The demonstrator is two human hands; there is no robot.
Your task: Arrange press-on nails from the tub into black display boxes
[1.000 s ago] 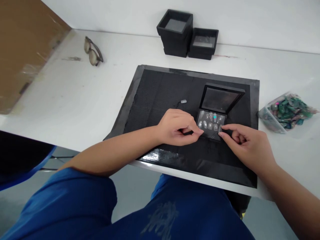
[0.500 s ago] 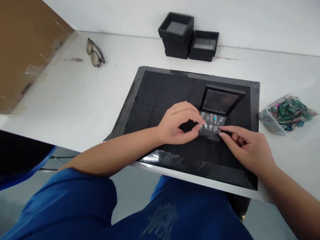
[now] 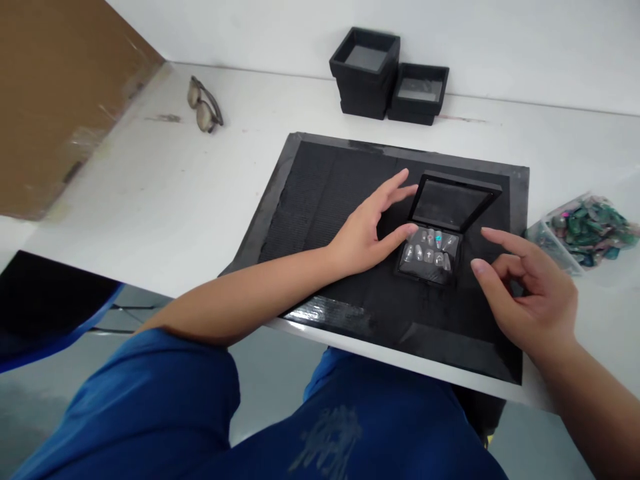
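A small black box (image 3: 429,267) stands on the black mat (image 3: 320,193) with its hinged lid (image 3: 455,203) raised. Inside lie several silvery press-on nails (image 3: 430,250), one with a turquoise spot. My left hand (image 3: 373,223) is open at the box's left side, fingers stretched toward the lid's left edge and thumb touching the box's left rim. My right hand (image 3: 530,293) hovers open just right of the box, fingers loosely curled, holding nothing.
Two more black boxes (image 3: 387,77) sit at the back of the white table. A pair of glasses (image 3: 203,107) lies at the back left beside a brown cardboard sheet (image 3: 55,100). A clear bag of green nails (image 3: 583,230) lies at the right.
Both hands let go of the nails they were pinching at the box's front. The left hand opened and reached up toward the lid; the right hand drew back to the right.
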